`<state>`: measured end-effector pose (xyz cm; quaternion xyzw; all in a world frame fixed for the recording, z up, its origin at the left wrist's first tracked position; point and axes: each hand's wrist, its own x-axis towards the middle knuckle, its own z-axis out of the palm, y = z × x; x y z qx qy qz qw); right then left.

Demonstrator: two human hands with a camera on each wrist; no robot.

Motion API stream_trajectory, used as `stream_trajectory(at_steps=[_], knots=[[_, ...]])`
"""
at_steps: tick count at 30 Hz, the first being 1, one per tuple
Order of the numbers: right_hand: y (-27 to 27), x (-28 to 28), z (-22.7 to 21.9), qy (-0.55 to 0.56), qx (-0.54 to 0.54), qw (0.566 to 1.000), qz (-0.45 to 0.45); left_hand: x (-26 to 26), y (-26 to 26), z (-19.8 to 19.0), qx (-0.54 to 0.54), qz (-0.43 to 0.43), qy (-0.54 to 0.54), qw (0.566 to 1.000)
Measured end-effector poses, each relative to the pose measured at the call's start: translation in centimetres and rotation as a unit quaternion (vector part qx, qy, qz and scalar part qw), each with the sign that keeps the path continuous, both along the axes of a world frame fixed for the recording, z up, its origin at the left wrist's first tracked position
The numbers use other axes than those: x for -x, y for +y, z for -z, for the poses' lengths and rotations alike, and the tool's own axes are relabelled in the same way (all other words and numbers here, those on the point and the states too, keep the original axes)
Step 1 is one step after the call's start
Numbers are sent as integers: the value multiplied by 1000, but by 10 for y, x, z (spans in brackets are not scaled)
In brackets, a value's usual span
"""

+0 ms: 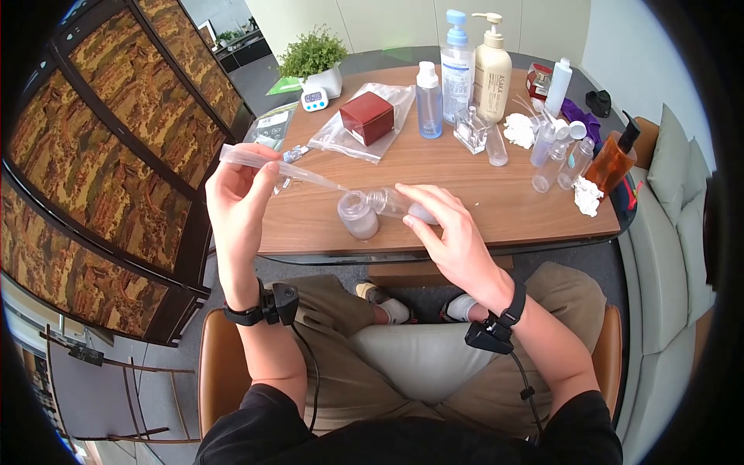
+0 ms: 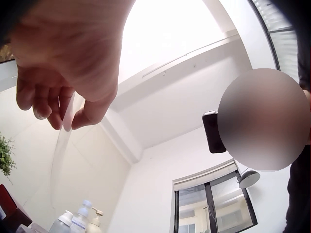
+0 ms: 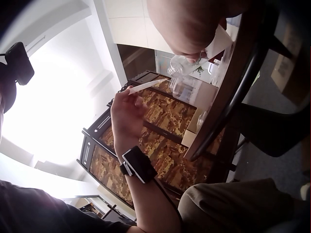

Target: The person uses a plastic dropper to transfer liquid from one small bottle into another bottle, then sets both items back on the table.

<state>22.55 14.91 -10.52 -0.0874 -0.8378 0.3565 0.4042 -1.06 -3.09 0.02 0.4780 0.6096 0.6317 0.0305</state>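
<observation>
My left hand [image 1: 236, 203] pinches the wide end of a translucent pipette [image 1: 301, 175] between thumb and fingers; its thin tip points right, near the mouth of an open clear jar [image 1: 361, 222] standing by the table's near edge. The right hand [image 1: 459, 242] holds a small clear bottle [image 1: 390, 202] on its side, neck at the jar's rim. Whether the two touch I cannot tell. In the left wrist view the pipette [image 2: 60, 145] hangs from the left hand [image 2: 73, 63]. The right wrist view shows the bottle [image 3: 181, 64] by the jar [image 3: 187, 91], under the right hand [image 3: 187, 24].
Behind on the table [image 1: 558, 219] are a red box [image 1: 367, 118] on a plastic bag, a potted plant [image 1: 312, 56], a small timer [image 1: 315, 98] and tall pump bottles [image 1: 491, 74]. At the right stand several clear bottles [image 1: 551, 169], an amber bottle [image 1: 609, 161] and crumpled tissue [image 1: 588, 197].
</observation>
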Motion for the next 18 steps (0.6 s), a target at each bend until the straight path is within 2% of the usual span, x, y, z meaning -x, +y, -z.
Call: stream_trajectory(at_steps=[8, 18], knots=[[-1, 0, -2, -3, 3, 1000, -1, -11, 18, 11, 37, 44, 1, 998], [0, -1, -1, -4, 8, 1000, -4, -15, 22, 12, 32, 40, -1, 999]])
